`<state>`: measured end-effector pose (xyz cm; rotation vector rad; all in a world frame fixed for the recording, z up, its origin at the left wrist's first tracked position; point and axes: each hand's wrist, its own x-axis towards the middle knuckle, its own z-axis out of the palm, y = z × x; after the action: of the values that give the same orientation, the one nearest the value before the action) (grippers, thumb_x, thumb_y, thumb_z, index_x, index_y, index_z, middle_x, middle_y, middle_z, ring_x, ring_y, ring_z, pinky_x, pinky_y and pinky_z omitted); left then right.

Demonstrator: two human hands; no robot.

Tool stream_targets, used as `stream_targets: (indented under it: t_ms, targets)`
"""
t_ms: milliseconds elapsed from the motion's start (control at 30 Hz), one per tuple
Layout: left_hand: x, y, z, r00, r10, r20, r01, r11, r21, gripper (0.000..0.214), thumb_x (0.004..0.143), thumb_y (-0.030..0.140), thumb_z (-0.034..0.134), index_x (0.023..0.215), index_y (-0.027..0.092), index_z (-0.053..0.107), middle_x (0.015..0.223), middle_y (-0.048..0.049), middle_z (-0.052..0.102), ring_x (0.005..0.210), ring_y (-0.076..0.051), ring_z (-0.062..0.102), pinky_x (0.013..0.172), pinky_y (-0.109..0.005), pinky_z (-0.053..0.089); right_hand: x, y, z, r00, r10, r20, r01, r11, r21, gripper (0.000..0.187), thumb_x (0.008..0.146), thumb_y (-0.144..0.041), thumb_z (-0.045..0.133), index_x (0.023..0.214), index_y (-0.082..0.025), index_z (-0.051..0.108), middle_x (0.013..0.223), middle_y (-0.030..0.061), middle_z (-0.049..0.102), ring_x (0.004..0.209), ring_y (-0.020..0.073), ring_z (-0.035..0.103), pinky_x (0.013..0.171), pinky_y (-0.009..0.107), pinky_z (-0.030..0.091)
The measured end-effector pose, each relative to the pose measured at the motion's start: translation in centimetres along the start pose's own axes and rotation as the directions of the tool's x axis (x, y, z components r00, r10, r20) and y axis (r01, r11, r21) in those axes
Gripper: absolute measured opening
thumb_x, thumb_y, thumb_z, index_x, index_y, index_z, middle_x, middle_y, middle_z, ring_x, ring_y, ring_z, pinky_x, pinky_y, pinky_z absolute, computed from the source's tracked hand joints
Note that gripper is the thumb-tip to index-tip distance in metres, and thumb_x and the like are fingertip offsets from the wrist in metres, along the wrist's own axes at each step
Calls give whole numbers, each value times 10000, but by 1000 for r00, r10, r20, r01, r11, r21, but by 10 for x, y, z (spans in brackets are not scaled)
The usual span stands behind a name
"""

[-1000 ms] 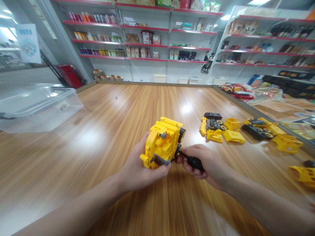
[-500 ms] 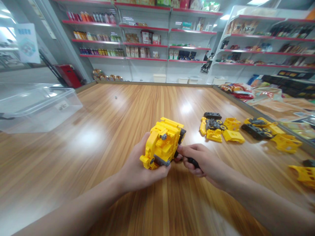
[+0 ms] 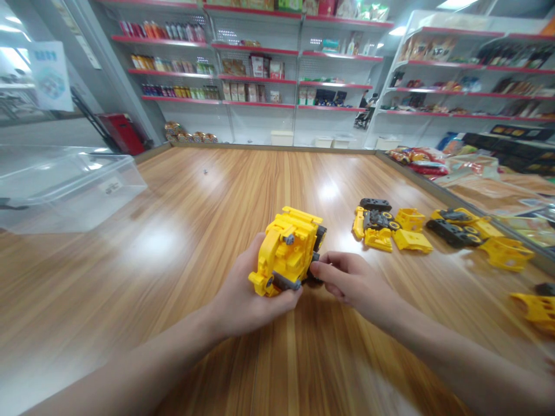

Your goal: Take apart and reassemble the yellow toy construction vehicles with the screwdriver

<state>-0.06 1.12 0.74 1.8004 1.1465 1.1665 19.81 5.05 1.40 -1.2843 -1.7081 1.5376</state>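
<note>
A yellow toy construction vehicle (image 3: 292, 248) with grey pins, a curved yellow arm and black wheels rests in my left hand (image 3: 245, 294), tilted above the table. The fingers of this hand wrap under the toy and its thumb lies along the lower side. My right hand (image 3: 347, 277) is closed at the toy's right side, thumb and fingertips pinched against a dark part (image 3: 313, 268) by the wheels. What exactly sits between those fingertips is hidden.
On the wooden table (image 3: 165, 289), yellow and black toy parts (image 3: 377, 222) lie to the right, with more toy pieces (image 3: 455, 228) beyond. A clear plastic bin (image 3: 78, 190) stands at left. A tiny object (image 3: 205, 171) lies farther back. Stocked shelves (image 3: 260, 104) stand behind.
The black handle-like piece that showed in my right hand is no longer visible there, and the fingers have closed in nearer the wheels. My left hand and the toy have hardly moved.
</note>
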Motion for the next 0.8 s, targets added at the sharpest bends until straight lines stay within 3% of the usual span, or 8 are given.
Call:
stream_targets:
  t_ms: [100, 200, 400, 633, 800]
  targets:
    - [-1, 1, 0, 1000, -6, 22, 5, 999, 37, 142, 779, 211, 653, 885, 180, 565, 919, -33, 631, 733, -140, 649, 652, -239, 550, -3, 2, 0, 986, -148, -72, 130, 969, -212, 242, 869, -408, 610, 888, -168, 638, 757, 34, 671, 661, 139, 579, 558, 250, 377]
    - [-1, 0, 0, 1000, 1, 15, -2, 998, 57, 110, 795, 219, 648, 874, 173, 587, 936, -38, 622, 756, -141, 647, 673, -244, 552, -5, 0, -2, 976, -204, -73, 171, 932, -319, 248, 886, -412, 587, 908, -173, 651, 745, 27, 675, 653, 150, 584, 558, 264, 374]
    - [0, -1, -1, 1000, 15, 14, -16, 996, 83, 98, 802, 227, 652, 855, 166, 596, 949, -44, 612, 771, -142, 641, 682, -249, 550, -4, 2, -7, 969, -244, -36, 220, 919, -328, 450, 963, -392, 420, 652, -161, 650, 545, 3, 553, 524, 125, 489, 504, 272, 322]
    - [-2, -3, 0, 1000, -6, -25, 7, 999, 39, 228, 793, 231, 670, 988, 171, 567, 944, -48, 629, 795, -165, 659, 718, -286, 564, -5, 0, -5, 957, -285, -44, 256, 910, -328, 266, 921, -333, 527, 786, -157, 674, 753, 38, 694, 692, 160, 614, 606, 270, 419]
    - [-1, -3, 0, 1000, -6, -13, 7, 1000, 28, 194, 802, 239, 663, 968, 167, 595, 951, -57, 645, 797, -166, 663, 719, -285, 565, -6, 0, -4, 958, -284, -48, 246, 895, -372, 300, 937, -338, 489, 754, -164, 651, 684, 27, 658, 626, 154, 585, 537, 269, 380]
